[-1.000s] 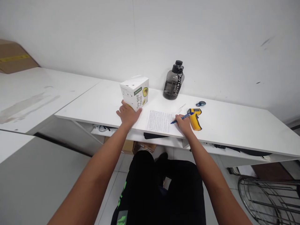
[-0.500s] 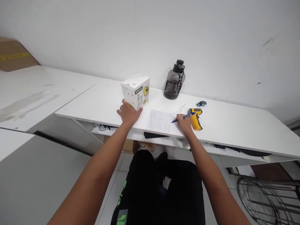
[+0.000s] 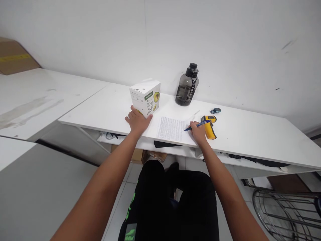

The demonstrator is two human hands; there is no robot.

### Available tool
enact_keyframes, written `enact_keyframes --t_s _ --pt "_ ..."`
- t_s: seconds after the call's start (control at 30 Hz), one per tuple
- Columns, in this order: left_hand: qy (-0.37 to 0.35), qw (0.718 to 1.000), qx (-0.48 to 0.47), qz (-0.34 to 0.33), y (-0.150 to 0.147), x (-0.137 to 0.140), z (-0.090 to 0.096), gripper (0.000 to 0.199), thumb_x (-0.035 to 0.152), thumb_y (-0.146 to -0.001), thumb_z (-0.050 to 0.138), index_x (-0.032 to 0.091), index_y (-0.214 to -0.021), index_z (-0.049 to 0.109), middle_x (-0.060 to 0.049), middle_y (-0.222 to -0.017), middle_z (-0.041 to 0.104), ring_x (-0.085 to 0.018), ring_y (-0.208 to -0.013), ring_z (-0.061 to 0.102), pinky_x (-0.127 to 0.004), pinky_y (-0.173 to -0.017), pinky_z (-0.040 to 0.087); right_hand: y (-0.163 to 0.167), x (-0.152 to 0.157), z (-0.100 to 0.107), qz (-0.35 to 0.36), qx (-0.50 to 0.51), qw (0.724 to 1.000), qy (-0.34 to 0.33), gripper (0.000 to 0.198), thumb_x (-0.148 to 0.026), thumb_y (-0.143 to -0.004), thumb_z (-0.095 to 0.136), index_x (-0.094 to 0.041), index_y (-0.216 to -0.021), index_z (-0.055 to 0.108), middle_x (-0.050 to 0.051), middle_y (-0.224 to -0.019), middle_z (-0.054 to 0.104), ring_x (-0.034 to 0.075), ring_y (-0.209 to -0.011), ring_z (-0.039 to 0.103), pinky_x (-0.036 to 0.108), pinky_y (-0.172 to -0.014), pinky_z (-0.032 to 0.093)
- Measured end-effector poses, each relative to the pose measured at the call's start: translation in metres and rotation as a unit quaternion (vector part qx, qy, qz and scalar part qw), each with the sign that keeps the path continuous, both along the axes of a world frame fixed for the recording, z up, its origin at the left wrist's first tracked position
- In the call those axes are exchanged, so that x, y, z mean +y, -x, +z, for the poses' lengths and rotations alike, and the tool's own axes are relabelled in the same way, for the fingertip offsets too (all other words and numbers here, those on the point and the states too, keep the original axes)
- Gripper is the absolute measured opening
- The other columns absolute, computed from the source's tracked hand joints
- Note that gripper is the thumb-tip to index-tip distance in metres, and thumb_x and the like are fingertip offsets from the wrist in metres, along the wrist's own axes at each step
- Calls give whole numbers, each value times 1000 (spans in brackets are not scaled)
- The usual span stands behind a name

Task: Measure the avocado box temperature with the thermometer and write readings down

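Note:
My left hand [image 3: 138, 121] grips the lower front corner of a white box [image 3: 147, 97] with avocado pictures and "Super Meal" lettering, which stands upright on the white desk [image 3: 238, 127]. Between my fingers and thumb on the right, a blue pen [image 3: 198, 125] is held, its tip at the right edge of a sheet of paper [image 3: 172, 129] covered in dense handwriting. My right hand [image 3: 198, 133] rests on the desk beside the sheet. Just right of it lies a yellow and black handheld device [image 3: 210, 129], partly behind the pen.
A dark translucent bottle [image 3: 187, 85] stands against the wall behind the paper. Farther right is a small dark object [image 3: 215, 110]. A shelf [image 3: 140, 143] runs below the desktop. A cardboard box [image 3: 17, 57] sits far left, and a metal wire rack [image 3: 283, 211] stands low at right.
The pen and my right hand have shifted very slightly at the paper's right edge. My left hand stays on the box. The camera view has moved a little.

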State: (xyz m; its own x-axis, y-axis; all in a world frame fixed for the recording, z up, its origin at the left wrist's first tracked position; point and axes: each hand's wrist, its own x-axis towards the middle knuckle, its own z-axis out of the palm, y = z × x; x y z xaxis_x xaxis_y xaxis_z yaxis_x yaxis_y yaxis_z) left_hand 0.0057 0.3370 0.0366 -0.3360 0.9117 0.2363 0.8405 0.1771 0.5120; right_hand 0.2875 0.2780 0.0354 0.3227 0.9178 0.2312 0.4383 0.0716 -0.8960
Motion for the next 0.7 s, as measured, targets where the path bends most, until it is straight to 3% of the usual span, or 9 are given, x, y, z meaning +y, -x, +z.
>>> enact_keyframes --t_s 0.47,0.7 --pt "-1 1000 0 -1 0 0 1 114 63 -80 54 -7 -157 5 -34 -151 40 -45 -144 34 -61 -121 19 -3 2 -2 22 -13 1000 7 32 -42 -83 54 -25 -56 56 -4 -49 46 19 -57 47 33 -66 42" --pt "-1 1000 -9 0 0 -1 1 113 62 -80 55 -2 -157 4 -32 -151 41 -44 -145 32 -63 -121 17 -2 2 -2 -5 3 1000 -3 33 -44 -84 53 -25 -57 57 -4 -49 45 18 -55 46 33 -65 43"
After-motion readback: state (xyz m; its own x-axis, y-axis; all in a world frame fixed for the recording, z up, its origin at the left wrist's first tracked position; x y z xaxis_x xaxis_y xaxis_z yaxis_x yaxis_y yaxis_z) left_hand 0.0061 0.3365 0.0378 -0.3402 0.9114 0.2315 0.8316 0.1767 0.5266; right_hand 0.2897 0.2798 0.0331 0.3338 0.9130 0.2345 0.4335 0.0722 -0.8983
